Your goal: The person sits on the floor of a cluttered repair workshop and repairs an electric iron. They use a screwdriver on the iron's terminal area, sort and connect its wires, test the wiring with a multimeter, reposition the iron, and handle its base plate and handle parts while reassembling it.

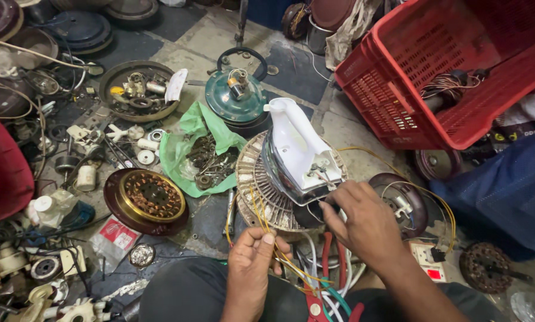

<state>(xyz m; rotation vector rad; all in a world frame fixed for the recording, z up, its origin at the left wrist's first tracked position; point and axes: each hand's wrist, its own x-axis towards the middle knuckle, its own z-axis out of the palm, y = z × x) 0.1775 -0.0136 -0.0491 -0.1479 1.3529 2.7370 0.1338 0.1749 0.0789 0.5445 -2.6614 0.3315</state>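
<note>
At centre frame the right hand (363,220) pinches closed at the rear terminals of a white clothes iron (297,152), while the left hand (252,259), lower centre, grips yellow wires (257,209). A red crate (386,101) at upper right holds a wire coil (452,83); the green bag (187,143) left of centre holds metal scraps (211,164), and the round pan (115,77) at upper left small parts.

The right hand (363,223) covers the back end of the white iron (297,155), so where its fingertips touch the wires there cannot be told. The yellow wires (261,217) pass behind the left hand (252,262), and whether the fingers really pinch them is unclear. The red pliers (330,262) lie partly under the right wrist and the lower edge cuts their handles. The red crate (410,77) is cut by the top and right edges. The small parts inside the green bag (190,149) are too small to tell apart. Both forearms leave the picture at the bottom
</note>
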